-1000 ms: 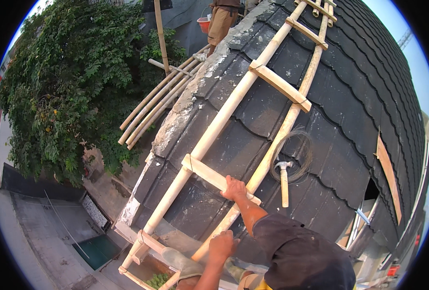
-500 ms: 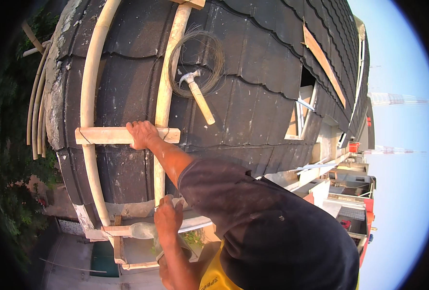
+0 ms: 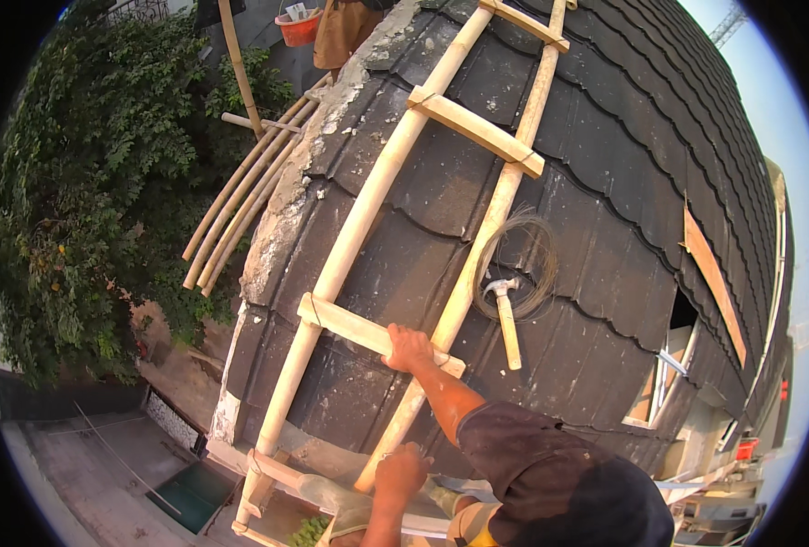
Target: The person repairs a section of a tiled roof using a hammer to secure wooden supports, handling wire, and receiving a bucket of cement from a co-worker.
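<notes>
A ladder with pale bamboo poles (image 3: 368, 205) and wooden rungs tied on with wire lies along the dark roof. My right hand (image 3: 408, 348) is closed over a rung (image 3: 348, 326), close to the right-hand pole. Lower down, my left hand (image 3: 401, 469) is curled into a fist beside the lower part of that pole; what its fingers hold, if anything, is hidden. A claw hammer (image 3: 507, 330) with a wooden handle rests on the tiles, its head against a coil of thin wire (image 3: 543, 273). One grey-clad foot (image 3: 327, 493) is at the lowest rungs.
The roof's rough cement edge (image 3: 281, 205) drops off to the left, past bamboo poles (image 3: 240, 196) and leafy trees (image 3: 85, 182). A person in brown trousers (image 3: 350, 35) is beyond, near a red bucket (image 3: 298, 29). An opening (image 3: 664, 374) breaks the tiles at right, beside a broken plank (image 3: 714, 283).
My view has swung toward the upper left, bringing in more of the ladder, the trees, the person and bucket. My right hand stays on the same rung; the left remains low by the pole.
</notes>
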### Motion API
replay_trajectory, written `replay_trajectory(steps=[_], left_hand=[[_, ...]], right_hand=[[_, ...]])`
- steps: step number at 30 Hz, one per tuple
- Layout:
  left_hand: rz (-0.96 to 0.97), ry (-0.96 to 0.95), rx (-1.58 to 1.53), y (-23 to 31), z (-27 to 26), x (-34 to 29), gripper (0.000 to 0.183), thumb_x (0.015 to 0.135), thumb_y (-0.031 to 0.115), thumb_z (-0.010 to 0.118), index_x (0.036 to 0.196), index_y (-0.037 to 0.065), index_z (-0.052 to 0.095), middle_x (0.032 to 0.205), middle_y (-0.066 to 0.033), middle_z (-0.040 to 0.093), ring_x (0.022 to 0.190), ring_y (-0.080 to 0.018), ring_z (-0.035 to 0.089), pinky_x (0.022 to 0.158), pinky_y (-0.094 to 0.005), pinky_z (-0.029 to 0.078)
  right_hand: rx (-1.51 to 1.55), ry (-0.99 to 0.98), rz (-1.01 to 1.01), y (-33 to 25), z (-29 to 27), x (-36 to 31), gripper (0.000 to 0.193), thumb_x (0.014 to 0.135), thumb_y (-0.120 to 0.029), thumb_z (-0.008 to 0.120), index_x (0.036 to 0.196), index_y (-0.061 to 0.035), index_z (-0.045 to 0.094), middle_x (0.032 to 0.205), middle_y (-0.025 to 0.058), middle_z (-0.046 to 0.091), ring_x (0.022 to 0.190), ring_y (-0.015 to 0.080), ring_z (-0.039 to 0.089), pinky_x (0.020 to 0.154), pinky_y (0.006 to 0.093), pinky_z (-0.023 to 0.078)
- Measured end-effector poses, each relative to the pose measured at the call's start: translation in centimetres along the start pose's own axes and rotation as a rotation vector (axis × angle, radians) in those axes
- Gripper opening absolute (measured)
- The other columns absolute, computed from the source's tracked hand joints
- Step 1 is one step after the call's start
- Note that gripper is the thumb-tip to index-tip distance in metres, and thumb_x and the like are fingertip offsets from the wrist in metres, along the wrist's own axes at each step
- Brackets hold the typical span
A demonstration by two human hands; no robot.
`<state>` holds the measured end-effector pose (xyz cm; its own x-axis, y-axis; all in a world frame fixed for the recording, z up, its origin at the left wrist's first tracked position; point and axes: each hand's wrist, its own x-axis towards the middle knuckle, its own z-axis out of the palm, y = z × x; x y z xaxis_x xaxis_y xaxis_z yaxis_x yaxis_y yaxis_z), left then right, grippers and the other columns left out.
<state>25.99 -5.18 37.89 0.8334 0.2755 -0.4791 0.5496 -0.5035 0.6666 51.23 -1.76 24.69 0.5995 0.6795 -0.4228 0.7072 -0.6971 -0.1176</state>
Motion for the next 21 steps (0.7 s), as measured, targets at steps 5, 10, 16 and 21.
replay_trajectory(steps=[5,10,16,21], left_hand=[[-0.004,0.007,0.028,-0.6,0.4,-0.2,0.039,0.085,0.04,0.071,0.095,0.004,0.06,0.092,-0.0195,0.068,0.082,-0.0406,0.068,0.074,-0.0495,0.054],[0.002,0.038,0.044,-1.2,0.9,-0.4,0.041,0.084,0.042,0.071,0.096,0.003,0.06,0.091,-0.0198,0.067,0.082,-0.0405,0.068,0.073,-0.0487,0.054],[0.012,0.054,0.046,-1.3,1.0,-0.5,0.041,0.084,0.042,0.071,0.095,0.004,0.06,0.089,-0.0192,0.067,0.081,-0.0398,0.068,0.072,-0.0488,0.054],[0.026,0.058,0.044,-1.5,1.0,-0.5,0.041,0.084,0.042,0.071,0.094,0.004,0.06,0.088,-0.0191,0.068,0.08,-0.0394,0.069,0.071,-0.0487,0.054]], right_hand=[[0.005,-0.02,0.018,-0.2,-0.4,-0.4,0.067,0.077,-0.049,0.077,0.122,-0.008,0.048,0.12,0.0154,0.063,0.115,0.0313,0.061,0.095,0.0419,0.049],[-0.014,-0.037,0.037,-0.4,-0.9,-0.7,0.066,0.076,-0.049,0.076,0.121,-0.0085,0.049,0.12,0.0154,0.064,0.115,0.0309,0.061,0.095,0.0419,0.049],[-0.026,0.009,0.028,-0.1,-0.1,-0.5,0.064,0.076,-0.05,0.076,0.118,-0.009,0.05,0.116,0.015,0.065,0.113,0.0307,0.063,0.094,0.041,0.05],[-0.031,-0.014,0.025,-0.2,-0.2,-0.5,0.065,0.077,-0.049,0.076,0.12,-0.009,0.049,0.117,0.016,0.065,0.113,0.0313,0.063,0.095,0.0408,0.05]])
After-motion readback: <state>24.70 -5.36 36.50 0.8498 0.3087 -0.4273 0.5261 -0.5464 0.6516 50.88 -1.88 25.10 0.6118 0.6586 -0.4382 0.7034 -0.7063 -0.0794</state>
